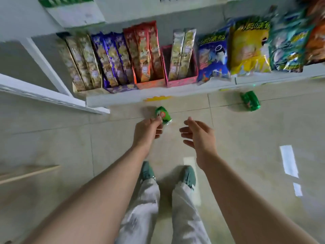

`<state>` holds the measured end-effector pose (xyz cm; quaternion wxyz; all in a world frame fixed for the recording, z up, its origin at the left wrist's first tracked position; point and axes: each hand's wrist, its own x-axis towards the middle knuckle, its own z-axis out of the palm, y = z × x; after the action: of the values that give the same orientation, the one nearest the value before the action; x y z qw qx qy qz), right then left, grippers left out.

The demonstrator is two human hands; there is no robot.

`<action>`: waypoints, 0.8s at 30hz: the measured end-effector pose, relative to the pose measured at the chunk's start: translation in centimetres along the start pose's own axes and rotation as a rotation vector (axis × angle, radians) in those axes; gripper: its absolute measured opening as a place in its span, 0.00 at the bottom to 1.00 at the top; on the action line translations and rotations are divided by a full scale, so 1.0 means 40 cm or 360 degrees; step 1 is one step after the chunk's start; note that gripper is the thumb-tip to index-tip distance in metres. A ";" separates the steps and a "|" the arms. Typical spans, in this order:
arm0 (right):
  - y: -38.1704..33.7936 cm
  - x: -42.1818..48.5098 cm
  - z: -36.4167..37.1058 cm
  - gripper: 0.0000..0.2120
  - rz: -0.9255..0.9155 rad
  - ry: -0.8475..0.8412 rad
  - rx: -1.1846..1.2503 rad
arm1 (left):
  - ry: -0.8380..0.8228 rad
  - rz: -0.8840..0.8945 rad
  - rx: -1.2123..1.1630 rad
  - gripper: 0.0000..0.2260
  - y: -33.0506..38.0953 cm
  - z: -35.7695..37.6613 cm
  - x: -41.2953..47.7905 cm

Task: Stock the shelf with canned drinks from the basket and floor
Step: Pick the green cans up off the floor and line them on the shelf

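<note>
A green drink can [163,115] is just in front of the shelf's bottom edge, and my left hand [147,131] pinches it with curled fingers. My right hand [198,136] hovers a little to the right of that can, fingers relaxed and spread, holding nothing. A second green can [250,100] lies on its side on the tiled floor further right, close to the shelf [123,100]. The basket is out of view.
The white bottom shelf carries upright snack boxes [112,60] and crisp bags [249,48]. A white shelf bracket [52,101] juts out at the left. A wooden strip [28,173] lies at the left. My feet [168,173] stand on the beige floor below my hands.
</note>
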<state>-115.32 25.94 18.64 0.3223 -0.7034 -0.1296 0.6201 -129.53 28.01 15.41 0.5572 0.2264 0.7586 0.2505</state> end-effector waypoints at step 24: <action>0.531 0.883 0.227 0.12 -0.0090 -0.0134 -0.0392 | -0.0149 -0.0278 -0.0104 0.33 -0.528 0.198 0.852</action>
<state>-121.64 33.05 -22.47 0.2452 -0.7071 -0.2378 0.6191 -132.70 33.94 -24.92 0.6189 0.1525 0.7400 0.2147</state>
